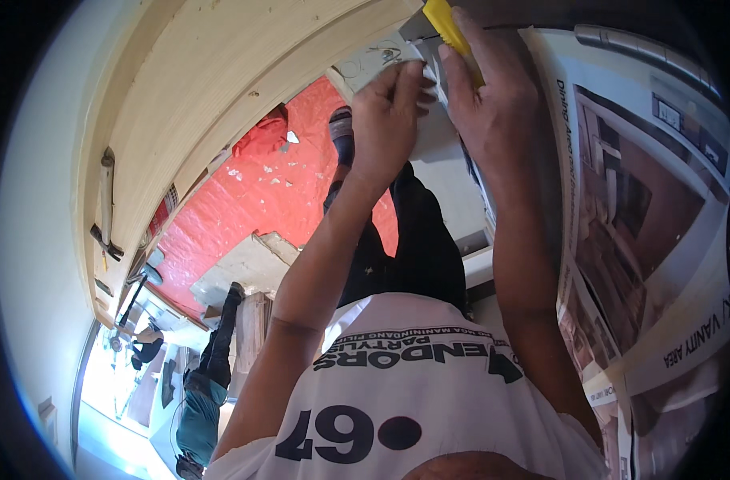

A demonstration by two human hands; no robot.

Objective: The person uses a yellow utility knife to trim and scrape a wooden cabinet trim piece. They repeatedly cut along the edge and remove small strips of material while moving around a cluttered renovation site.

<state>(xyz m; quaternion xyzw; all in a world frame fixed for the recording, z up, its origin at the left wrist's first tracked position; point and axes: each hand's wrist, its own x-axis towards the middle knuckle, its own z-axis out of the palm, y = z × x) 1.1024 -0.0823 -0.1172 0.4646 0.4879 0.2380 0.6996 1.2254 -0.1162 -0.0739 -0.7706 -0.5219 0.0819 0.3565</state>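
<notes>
My right hand (502, 108) is at the top, closed around a long yellow tool (449, 28) with a notched edge. The far end of that tool runs out of the picture, so I cannot tell its exact kind. Just left of it, my left hand (383, 120) has its fingers bent and pinched together. A thin pale edge shows by the fingertips, but whether they grip it is unclear. The two hands are close together over a grey panel (445, 148). Beyond the left fingertips, thin wires (387, 56) lie on a pale surface.
A curved-looking wooden ledge (221, 64) spans the upper left, with a hammer (106, 192) on it. Red sheeting (245, 208) strewn with scraps covers the floor, with a broken board (241, 272). Printed picture sheets (637, 200) hang at right. Another person (201, 416) is lower left.
</notes>
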